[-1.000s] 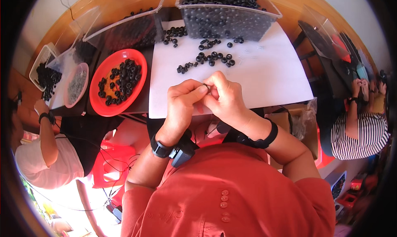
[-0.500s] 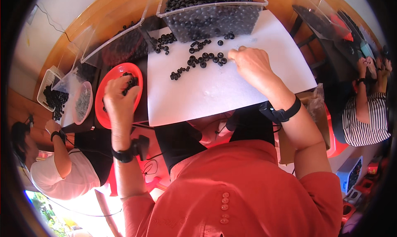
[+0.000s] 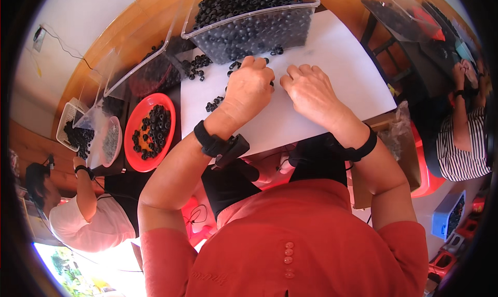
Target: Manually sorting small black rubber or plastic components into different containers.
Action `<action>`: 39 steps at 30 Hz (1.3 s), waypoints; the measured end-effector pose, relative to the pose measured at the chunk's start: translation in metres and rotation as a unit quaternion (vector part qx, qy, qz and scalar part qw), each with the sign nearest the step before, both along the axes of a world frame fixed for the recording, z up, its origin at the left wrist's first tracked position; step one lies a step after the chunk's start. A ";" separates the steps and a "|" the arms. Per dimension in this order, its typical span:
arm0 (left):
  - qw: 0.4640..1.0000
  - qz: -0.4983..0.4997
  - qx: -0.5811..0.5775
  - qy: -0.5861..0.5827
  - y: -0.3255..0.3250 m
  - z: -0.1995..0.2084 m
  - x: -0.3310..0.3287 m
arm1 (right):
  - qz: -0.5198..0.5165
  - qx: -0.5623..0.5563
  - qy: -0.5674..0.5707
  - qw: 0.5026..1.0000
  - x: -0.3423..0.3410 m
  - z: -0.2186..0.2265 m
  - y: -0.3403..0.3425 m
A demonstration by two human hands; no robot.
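Observation:
Both my hands are over a white board (image 3: 290,126), close together with fingers curled inward. My left hand (image 3: 248,88) covers part of a scatter of small black ring-shaped pieces; a black piece (image 3: 272,83) shows at its fingertips. Just to the right, my right hand (image 3: 313,94) has its fingers bent down, and what they hold, if anything, is hidden. More small black pieces (image 3: 213,104) lie beside my left wrist. On the left stands a red oval plate (image 3: 136,159) with several black rings in it. Behind my hands is a clear bin (image 3: 249,35) full of black rings.
A second clear bin (image 3: 150,71) with dark pieces stands at the back left. Further left are a pale bowl (image 3: 111,141) and a white basket (image 3: 66,115). One person sits at left, another in a striped shirt at right. A cardboard box (image 3: 389,172) stands beside my right arm.
My left hand has left the red plate and moved right, over the black pieces beside my right hand. My right hand has stayed near the same spot, slightly lower.

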State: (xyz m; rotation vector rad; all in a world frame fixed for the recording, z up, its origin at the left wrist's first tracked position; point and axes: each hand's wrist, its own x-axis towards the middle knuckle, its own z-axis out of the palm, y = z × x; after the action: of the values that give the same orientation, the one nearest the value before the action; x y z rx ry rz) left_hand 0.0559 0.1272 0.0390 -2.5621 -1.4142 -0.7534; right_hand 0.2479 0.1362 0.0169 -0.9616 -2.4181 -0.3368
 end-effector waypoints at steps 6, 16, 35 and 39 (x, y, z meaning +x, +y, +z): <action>0.995 -0.007 0.024 0.095 0.019 -0.009 0.011 | -0.003 0.013 0.021 1.000 0.007 -0.004 -0.003; 0.989 0.016 -0.138 -0.053 -0.044 0.022 -0.009 | 0.033 0.074 0.030 0.996 0.012 -0.012 -0.002; 0.969 0.085 -0.084 -0.217 -0.093 -0.028 -0.022 | 0.089 0.026 0.007 0.996 -0.001 -0.003 -0.002; 0.926 0.066 -0.140 -0.343 -0.101 -0.030 -0.024 | 0.203 -0.191 0.199 0.940 -0.014 0.010 -0.022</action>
State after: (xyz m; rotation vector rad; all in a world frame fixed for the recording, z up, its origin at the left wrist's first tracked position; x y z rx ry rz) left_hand 0.0322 0.0262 0.0091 -2.4602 -1.9791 -1.6433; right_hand 0.2342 0.1140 0.0270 -0.5775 -2.2553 0.4497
